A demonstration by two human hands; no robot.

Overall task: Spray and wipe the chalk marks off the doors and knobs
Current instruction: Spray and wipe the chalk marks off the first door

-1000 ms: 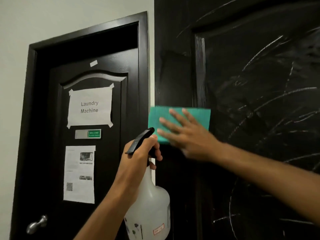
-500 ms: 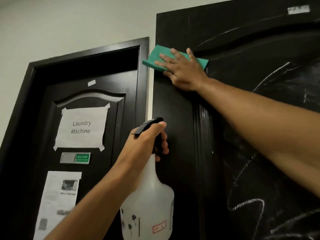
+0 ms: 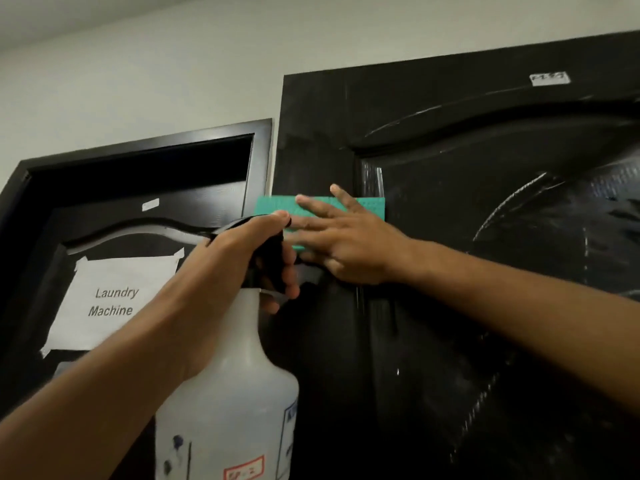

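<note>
Both hands busy: right hand (image 3: 349,237) flat on green cloth (image 3: 367,206), lower than before; left fingers (image 3: 287,271) around spray bottle (image 3: 228,393).

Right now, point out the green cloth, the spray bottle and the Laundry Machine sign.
green cloth (image 3: 367,206): head view, on its bare upper right part.
spray bottle (image 3: 228,386): head view, on the translucent body below the neck.
Laundry Machine sign (image 3: 114,301): head view, on the paper between the printed words.

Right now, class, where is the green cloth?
In the head view, the green cloth lies flat on the near dark door, beside its left edge, under the right hand, just above the spray bottle.
</note>
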